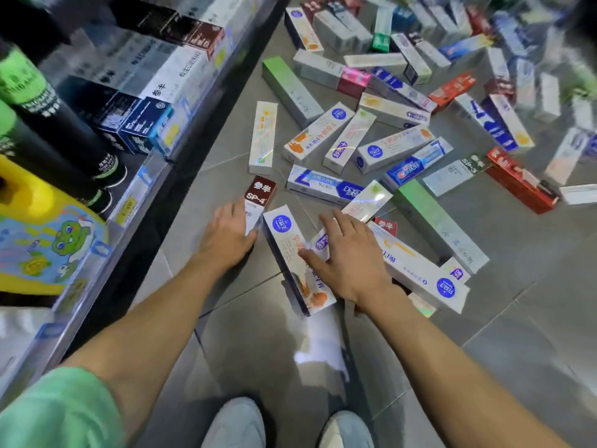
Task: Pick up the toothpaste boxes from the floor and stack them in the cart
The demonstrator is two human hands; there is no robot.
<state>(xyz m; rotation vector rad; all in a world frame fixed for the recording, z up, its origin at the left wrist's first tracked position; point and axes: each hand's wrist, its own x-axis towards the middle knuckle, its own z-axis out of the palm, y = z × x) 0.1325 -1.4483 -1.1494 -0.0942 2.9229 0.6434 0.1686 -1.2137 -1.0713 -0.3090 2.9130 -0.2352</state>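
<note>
Right hand (347, 257) fingers spread and nearly flat, resting over a white box with orange print (295, 260) and the small box end beside it; not curled round anything yet. Left hand (227, 236) fingers reach to the near end of the maroon-tipped SP-4 box (258, 203); looks like they wrap it, but the fingertips are hidden behind the box, so I can't tell how firm the hold is. Both boxes sit on the grey tile floor (484, 334), just ahead of the person's shoes (235, 421). Further out, dozens more toothpaste boxes (355, 147) are scattered across the aisle, shelf (142, 176) along the left. Cart not in view. Risks, my read: boxes overlap, so lifting the orange one probably drags its neighbours; glossy card may slip from a flat-fingered grab; loose boxes near the feet could get stepped on.
</note>
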